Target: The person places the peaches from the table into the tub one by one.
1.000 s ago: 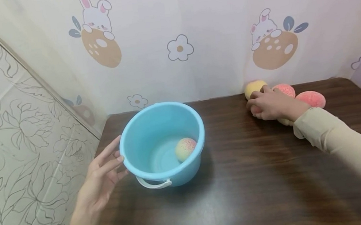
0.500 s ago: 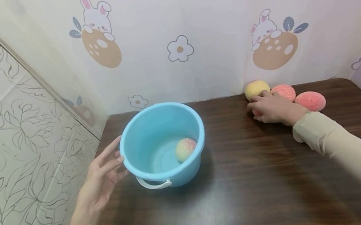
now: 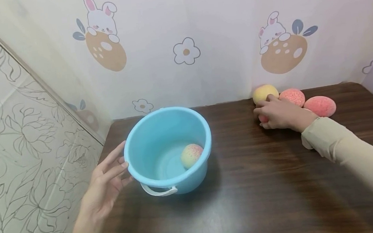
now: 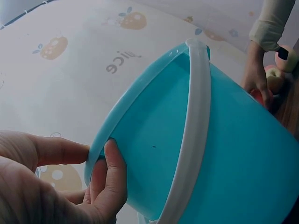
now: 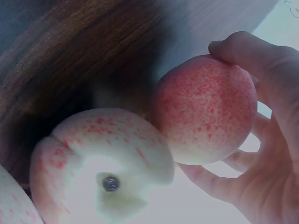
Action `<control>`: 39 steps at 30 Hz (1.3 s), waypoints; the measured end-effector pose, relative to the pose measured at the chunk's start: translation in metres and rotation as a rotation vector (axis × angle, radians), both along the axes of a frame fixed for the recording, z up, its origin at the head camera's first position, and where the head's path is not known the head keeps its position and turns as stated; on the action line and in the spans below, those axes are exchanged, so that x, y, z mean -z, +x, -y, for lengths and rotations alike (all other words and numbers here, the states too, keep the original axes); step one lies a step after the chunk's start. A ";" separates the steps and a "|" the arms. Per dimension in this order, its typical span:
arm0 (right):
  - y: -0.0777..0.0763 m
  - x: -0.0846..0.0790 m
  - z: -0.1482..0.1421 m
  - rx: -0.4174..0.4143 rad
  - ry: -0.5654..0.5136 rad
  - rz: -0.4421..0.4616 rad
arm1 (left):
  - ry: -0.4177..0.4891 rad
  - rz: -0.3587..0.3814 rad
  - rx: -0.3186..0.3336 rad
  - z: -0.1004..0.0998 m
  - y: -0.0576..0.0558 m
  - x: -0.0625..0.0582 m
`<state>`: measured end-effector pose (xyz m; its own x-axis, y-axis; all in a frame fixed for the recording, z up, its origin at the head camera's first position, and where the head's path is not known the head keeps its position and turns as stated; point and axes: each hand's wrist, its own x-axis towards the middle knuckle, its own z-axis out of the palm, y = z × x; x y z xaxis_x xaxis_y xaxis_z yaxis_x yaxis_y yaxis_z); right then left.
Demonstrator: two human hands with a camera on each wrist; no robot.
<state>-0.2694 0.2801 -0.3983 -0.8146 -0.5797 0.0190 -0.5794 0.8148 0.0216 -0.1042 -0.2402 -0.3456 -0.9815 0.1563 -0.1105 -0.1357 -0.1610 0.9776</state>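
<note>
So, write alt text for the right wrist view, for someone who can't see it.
A person's right hand grips a round red-speckled fruit that looks like a peach. Next to it lies a paler fruit with a dark spot in its hollow, and part of a third fruit shows at lower left. Dark wood-grain tabletop fills the upper left.

Right hand [image 3: 277,114]: curled over a red peach [image 3: 263,118], mostly hidden by the fingers
Yellow peach [image 3: 264,94]: just beyond that grip
Coral peach [image 3: 293,97], pink peach [image 3: 320,106]: side by side, right of that grip
Left hand [image 3: 102,182]: has a blue bucket [image 3: 148,147] by the rim
Speckled peach [image 3: 191,156]: inside the bucket, right of that hold
</note>
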 end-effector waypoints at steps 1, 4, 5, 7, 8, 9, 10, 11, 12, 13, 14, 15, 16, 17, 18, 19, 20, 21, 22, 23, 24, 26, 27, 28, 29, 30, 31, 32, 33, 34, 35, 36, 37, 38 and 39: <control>0.000 -0.001 0.001 0.001 0.000 -0.006 | 0.000 -0.001 -0.001 0.000 0.000 0.000; 0.001 -0.003 0.003 0.006 0.006 -0.015 | 0.003 -0.003 -0.001 0.000 0.000 0.000; 0.002 -0.004 0.004 0.010 0.011 -0.015 | 0.005 -0.002 0.000 0.000 0.000 0.000; 0.002 -0.006 0.006 0.015 0.020 -0.013 | 0.008 0.000 0.001 0.000 0.000 0.000; 0.003 -0.007 0.007 0.014 0.026 -0.016 | 0.009 0.001 0.001 0.000 0.000 0.000; 0.003 -0.008 0.007 0.014 0.031 -0.021 | 0.009 0.002 0.000 0.000 0.000 0.000; 0.003 -0.008 0.009 0.014 0.034 -0.025 | 0.008 0.005 -0.001 0.000 0.000 0.000; 0.004 -0.008 0.010 0.012 0.037 -0.031 | 0.008 0.008 -0.001 0.001 0.000 0.000; 0.004 -0.009 0.011 0.008 0.040 -0.038 | 0.006 0.009 -0.002 0.001 0.001 0.000; 0.005 -0.009 0.012 0.004 0.040 -0.046 | 0.005 0.011 -0.003 0.001 0.001 0.000; 0.005 -0.009 0.013 -0.001 0.040 -0.057 | 0.005 0.012 -0.003 0.001 0.001 0.001; 0.005 -0.009 0.014 -0.004 0.037 -0.063 | 0.003 0.011 -0.003 0.001 0.002 0.001; 0.006 -0.009 0.015 -0.012 0.036 -0.072 | 0.001 0.012 -0.002 0.001 0.002 0.001; 0.006 -0.010 0.016 -0.021 0.034 -0.083 | -0.001 0.014 -0.002 0.002 0.002 0.001; 0.007 -0.011 0.018 -0.026 0.033 -0.093 | -0.003 0.015 -0.002 0.002 0.002 0.000; 0.007 -0.012 0.019 -0.029 0.032 -0.100 | -0.002 0.017 -0.003 0.002 0.002 0.000; 0.008 -0.014 0.020 -0.034 0.033 -0.107 | -0.005 0.018 -0.004 0.002 0.002 0.000; 0.008 -0.017 0.022 -0.035 0.036 -0.108 | -0.006 0.019 -0.005 0.002 0.001 -0.001; 0.008 -0.020 0.023 -0.038 0.039 -0.113 | -0.007 0.019 -0.006 0.001 0.000 -0.001; 0.008 -0.024 0.024 -0.038 0.042 -0.114 | -0.004 0.019 -0.007 0.001 -0.001 -0.001; 0.008 -0.029 0.026 -0.037 0.043 -0.113 | -0.003 0.016 -0.006 0.000 -0.002 -0.002; 0.010 -0.033 0.030 -0.040 0.035 -0.111 | -0.001 0.018 -0.006 0.000 -0.003 -0.001; 0.010 -0.034 0.032 -0.041 0.025 -0.111 | 0.001 0.017 -0.006 0.000 -0.004 0.000; 0.009 -0.039 0.033 -0.047 0.017 -0.119 | 0.007 0.012 -0.004 0.000 -0.005 0.000; 0.009 -0.043 0.034 -0.052 0.007 -0.126 | 0.011 0.007 -0.004 -0.001 -0.006 -0.001; 0.009 -0.046 0.036 -0.059 -0.001 -0.133 | 0.019 0.003 -0.003 -0.001 -0.007 -0.001; 0.009 -0.050 0.038 -0.067 -0.010 -0.140 | 0.029 0.002 -0.004 -0.001 -0.008 -0.001; 0.010 -0.053 0.040 -0.077 -0.019 -0.143 | 0.038 0.001 -0.002 -0.001 -0.008 -0.001; 0.011 -0.056 0.042 -0.086 -0.027 -0.145 | 0.048 0.002 -0.002 -0.001 -0.008 -0.002; 0.012 -0.058 0.044 -0.095 -0.034 -0.145 | 0.058 0.004 -0.001 -0.001 -0.007 -0.002; 0.014 -0.061 0.047 -0.099 -0.045 -0.144 | 0.063 0.006 -0.001 0.000 -0.007 -0.001; 0.016 -0.063 0.049 -0.103 -0.053 -0.143 | 0.065 0.009 -0.002 0.000 -0.006 -0.001; 0.018 -0.065 0.052 -0.108 -0.061 -0.144 | 0.060 0.011 -0.001 0.000 -0.006 -0.001; 0.019 -0.067 0.054 -0.113 -0.067 -0.144 | 0.055 0.014 -0.001 0.000 -0.005 -0.001; 0.021 -0.069 0.056 -0.116 -0.074 -0.146 | 0.049 0.018 -0.002 0.000 -0.005 -0.001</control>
<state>-0.2480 0.2240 -0.3289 -0.7277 -0.6622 0.1786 -0.6646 0.7452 0.0548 -0.1092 -0.2402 -0.3449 -0.9798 0.1601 -0.1200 -0.1525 -0.2087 0.9660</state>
